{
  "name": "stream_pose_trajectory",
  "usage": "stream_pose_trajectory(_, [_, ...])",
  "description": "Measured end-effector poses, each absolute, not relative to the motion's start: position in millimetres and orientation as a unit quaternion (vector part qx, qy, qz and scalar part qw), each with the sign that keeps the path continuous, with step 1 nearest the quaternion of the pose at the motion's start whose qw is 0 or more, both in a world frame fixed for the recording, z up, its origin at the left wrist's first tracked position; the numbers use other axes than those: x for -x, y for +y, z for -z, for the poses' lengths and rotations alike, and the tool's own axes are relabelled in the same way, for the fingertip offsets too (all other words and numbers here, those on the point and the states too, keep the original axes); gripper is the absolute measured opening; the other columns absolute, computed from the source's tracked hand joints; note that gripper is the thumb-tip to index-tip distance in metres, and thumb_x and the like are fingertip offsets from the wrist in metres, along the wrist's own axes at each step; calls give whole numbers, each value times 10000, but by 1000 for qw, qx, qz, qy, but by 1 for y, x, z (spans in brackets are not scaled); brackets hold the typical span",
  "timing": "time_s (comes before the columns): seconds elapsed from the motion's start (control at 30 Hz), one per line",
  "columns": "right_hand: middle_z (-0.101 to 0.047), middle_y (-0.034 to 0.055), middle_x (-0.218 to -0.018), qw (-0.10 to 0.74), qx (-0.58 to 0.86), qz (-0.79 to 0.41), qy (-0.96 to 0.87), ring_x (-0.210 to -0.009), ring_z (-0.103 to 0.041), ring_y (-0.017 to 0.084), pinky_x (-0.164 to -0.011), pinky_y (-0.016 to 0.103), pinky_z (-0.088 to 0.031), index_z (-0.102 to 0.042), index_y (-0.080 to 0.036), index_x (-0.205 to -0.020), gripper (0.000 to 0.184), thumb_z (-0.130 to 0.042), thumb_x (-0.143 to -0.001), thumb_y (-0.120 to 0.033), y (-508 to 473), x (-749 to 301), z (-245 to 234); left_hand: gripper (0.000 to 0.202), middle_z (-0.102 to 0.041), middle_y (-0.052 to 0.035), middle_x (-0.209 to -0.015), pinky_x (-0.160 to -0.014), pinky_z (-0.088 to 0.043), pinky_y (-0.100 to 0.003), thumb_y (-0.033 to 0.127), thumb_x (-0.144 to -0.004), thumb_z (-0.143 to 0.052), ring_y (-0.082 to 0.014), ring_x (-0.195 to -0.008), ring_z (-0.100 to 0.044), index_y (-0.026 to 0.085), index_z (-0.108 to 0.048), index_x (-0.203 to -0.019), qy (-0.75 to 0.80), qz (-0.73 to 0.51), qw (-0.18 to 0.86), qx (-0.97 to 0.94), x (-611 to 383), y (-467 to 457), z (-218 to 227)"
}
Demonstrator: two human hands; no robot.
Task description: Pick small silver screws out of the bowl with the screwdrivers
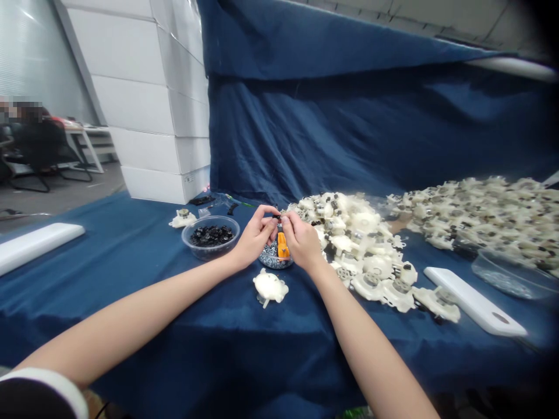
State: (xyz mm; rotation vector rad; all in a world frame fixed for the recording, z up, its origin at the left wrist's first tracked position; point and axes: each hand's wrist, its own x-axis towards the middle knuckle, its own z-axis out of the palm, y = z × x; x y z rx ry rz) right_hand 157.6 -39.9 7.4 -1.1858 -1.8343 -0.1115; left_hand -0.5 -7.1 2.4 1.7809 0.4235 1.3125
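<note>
A backdrop of navy cloth (332, 128) hangs behind a table draped in the same blue fabric (209, 355), with stacked white cartons (148, 105) to the left and a seated co-worker (35, 139), blurred, farther off past them. Both of the person's hands work close together at the middle of the table, and 2 heaps of white plastic housings (480, 215) spread to the right. The orange-handled tool (283, 245) stands between the 2 hands, its lower end just above or on a dish of small silver screws (271, 257); the picture does not settle which. Its long axis runs nearly upright, its dark upper end pointing up and tilted slightly to the left, away from the viewer. The right hand (301, 238) is the nearer, lying just to the tool's right, curled with its fingers (288, 221) closed around the upper end, so it appears to grip the tool. The left hand (255, 235) sits just to the tool's left, its fingertips (271, 212) reaching in to the same upper end; whether they grasp it cannot be told. A clear bowl of black parts (210, 235) lies just beyond the left hand, and a white housing (269, 286) lies near both wrists.
</note>
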Motion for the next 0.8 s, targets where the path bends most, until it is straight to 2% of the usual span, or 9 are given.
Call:
stream_pose_trajectory(0.27, [-717,30,-849,463,478,45,-745,-727,-687,218,-664,300,-424,-594,-240,-1106,301,-359,-1081,-428,-40,-158,-7,336,-507,79,-613,-505,-428,-183,477,-988,-602,-83,-522,-476,196,-488,-1133,159,-531,433,-711,1,-6,-2])
stream_pose_trajectory(0.5, [-752,43,-966,467,458,21,-756,-857,-725,233,-736,307,-472,-577,-244,-1144,259,-387,-1076,-407,-40,-158,-7,341,-517,69,-628,-497,-425,-184,480,-976,-621,-76,-504,-477,184,-516,-1108,175,-539,439,-697,1,-6,-3])
stream_pose_trajectory(0.7, [-750,39,-970,452,458,30,-764,-821,-717,225,-711,301,-459,-575,-249,-1132,252,-386,-1076,-407,-40,-158,-7,266,-532,50,-644,-489,-403,-179,431,-995,-597,-72,-509,-478,176,-549,-1056,195,-554,428,-687,1,-7,-3])
stream_pose_trajectory(0.8, [-738,31,-929,451,464,24,-762,-785,-708,224,-689,301,-441,-561,-250,-1114,241,-381,-1074,-406,-40,-157,-7,246,-546,36,-709,-494,-400,-187,409,-1010,-568,-66,-513,-476,179,-562,-1098,191,-557,426,-687,0,-9,-3])
